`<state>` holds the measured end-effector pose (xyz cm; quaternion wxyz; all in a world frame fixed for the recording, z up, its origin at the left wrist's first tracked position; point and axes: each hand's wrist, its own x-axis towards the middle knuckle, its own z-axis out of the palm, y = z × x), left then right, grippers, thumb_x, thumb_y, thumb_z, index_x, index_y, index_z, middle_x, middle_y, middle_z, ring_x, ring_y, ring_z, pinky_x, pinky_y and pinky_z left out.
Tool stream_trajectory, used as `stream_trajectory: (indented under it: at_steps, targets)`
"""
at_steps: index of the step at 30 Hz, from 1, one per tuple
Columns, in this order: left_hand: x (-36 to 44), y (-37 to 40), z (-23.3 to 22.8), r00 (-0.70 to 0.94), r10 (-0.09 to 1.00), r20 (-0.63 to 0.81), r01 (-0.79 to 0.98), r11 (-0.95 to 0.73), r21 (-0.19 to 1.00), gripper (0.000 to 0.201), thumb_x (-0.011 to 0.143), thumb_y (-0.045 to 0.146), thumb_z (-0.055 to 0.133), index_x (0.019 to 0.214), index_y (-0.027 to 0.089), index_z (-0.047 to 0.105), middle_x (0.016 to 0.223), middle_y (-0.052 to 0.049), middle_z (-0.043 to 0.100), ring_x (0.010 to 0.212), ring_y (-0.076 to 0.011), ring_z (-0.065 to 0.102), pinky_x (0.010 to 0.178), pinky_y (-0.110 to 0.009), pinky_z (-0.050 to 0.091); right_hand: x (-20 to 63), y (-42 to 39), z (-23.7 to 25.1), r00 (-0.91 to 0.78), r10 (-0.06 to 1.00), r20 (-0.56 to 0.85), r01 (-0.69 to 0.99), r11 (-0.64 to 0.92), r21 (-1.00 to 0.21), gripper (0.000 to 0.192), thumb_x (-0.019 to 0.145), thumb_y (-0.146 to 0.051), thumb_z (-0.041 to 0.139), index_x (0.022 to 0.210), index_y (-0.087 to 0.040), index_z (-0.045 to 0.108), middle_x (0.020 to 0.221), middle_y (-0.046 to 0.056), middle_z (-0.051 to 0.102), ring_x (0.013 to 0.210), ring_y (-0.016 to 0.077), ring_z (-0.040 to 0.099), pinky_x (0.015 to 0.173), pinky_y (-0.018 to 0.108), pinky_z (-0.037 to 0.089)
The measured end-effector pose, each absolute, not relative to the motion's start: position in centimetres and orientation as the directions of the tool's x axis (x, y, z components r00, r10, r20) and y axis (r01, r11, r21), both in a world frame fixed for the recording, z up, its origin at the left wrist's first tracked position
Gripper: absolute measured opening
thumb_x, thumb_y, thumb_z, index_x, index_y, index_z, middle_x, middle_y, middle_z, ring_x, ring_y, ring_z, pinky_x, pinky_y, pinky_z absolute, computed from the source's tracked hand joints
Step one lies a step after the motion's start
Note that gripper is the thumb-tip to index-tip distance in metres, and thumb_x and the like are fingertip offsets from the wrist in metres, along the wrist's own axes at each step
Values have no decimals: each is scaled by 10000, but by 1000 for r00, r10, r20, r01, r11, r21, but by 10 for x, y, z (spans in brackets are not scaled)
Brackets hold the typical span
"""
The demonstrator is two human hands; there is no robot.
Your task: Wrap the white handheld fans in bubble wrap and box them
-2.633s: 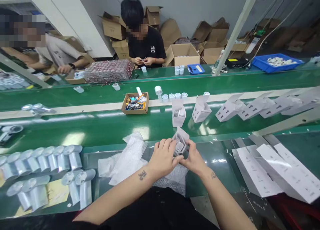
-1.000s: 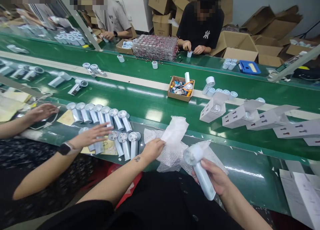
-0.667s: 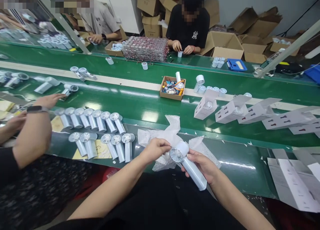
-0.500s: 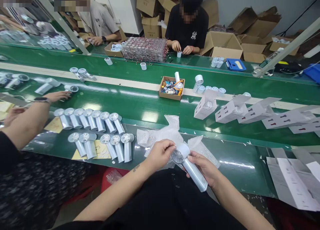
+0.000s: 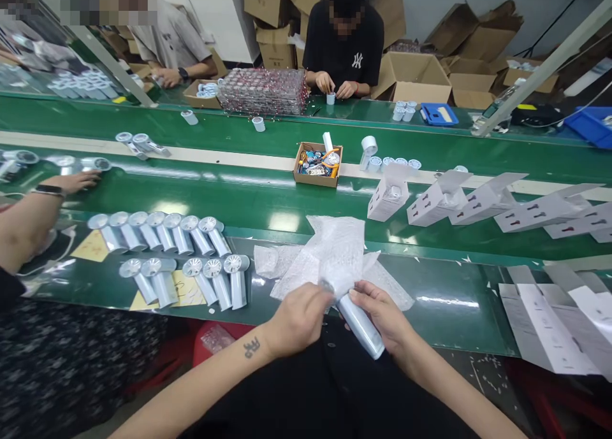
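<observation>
A pale blue handheld fan [image 5: 362, 329] is in front of my body, its handle slanting down to the right. My right hand [image 5: 380, 308] is closed around the fan near its neck. My left hand [image 5: 303, 316] pinches at the left side of the fan's head, closed on the edge of a bubble wrap bag [image 5: 340, 243]. Bubble wrap covers most of the head, so its grille is hidden. More bubble wrap bags [image 5: 296, 270] lie flat on the bench under and behind my hands.
Two rows of handheld fans [image 5: 174, 232] lie to my left. Open white boxes [image 5: 388, 194] stand along the conveyor [image 5: 258, 190], and flat cartons [image 5: 549, 318] lie at right. A cardboard tray of parts [image 5: 318, 165] sits mid-belt. A co-worker's hand [image 5: 76, 181] reaches in from the left.
My left hand has turned, and bubble wrap now covers the fan's head, which was bare before. A bag stands up higher behind it. The co-worker's hand on the left has moved further left.
</observation>
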<state>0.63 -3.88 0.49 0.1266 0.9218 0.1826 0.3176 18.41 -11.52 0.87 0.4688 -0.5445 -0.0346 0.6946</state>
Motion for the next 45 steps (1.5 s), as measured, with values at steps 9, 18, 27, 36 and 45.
stream_trajectory:
  at_steps: [9, 18, 27, 36, 45]
  targets:
    - [33, -37, 10, 758, 637, -141, 433, -330, 839, 230, 898, 260, 462, 821, 166, 657, 686, -14, 628, 628, -136, 565, 584, -238, 445, 185, -112, -3, 49, 523, -851, -751, -543, -377, 207, 769, -285, 703, 790, -211, 511, 620, -10, 626, 537, 138, 606, 534, 253, 516]
    - [37, -46, 38, 678, 585, -446, 334, 295, 895, 175, 777, 303, 632, 746, 137, 675, 581, 36, 567, 519, -77, 460, 493, -193, 350, 244, -181, 44, 139, 761, -633, 40, -643, -765, 295, 757, -509, 685, 866, -252, 588, 581, -51, 552, 532, 154, 535, 550, 287, 470]
    - [46, -49, 44, 981, 194, 13, 3, -78, 997, 149, 863, 261, 602, 883, 203, 738, 910, -31, 752, 866, -150, 686, 825, -211, 512, 224, -150, 11, -151, 634, -759, -412, -738, -534, 703, 604, -342, 821, 1241, -247, 538, 955, 58, 719, 799, 252, 696, 769, 382, 536]
    - [-116, 63, -57, -270, 816, -512, 941, 337, 40, 376, 773, 461, 595, 842, 106, 697, 1002, -247, 706, 1046, -419, 637, 814, -460, 499, 350, -155, -77, 737, 503, -451, -94, -585, -806, 1000, 562, -368, 783, 1377, -190, 231, 1029, 112, 646, 851, 288, 673, 746, 432, 562]
    - [-78, 50, -26, -157, 818, -554, 827, 415, 379, 476, 768, 604, 499, 733, 156, 659, 677, -100, 660, 655, -263, 638, 531, -310, 441, 340, -153, -90, 773, 541, -331, 0, -522, -853, 642, 529, -428, 754, 1091, -208, 535, 1328, 155, 526, 1269, 368, 443, 1044, 535, 364]
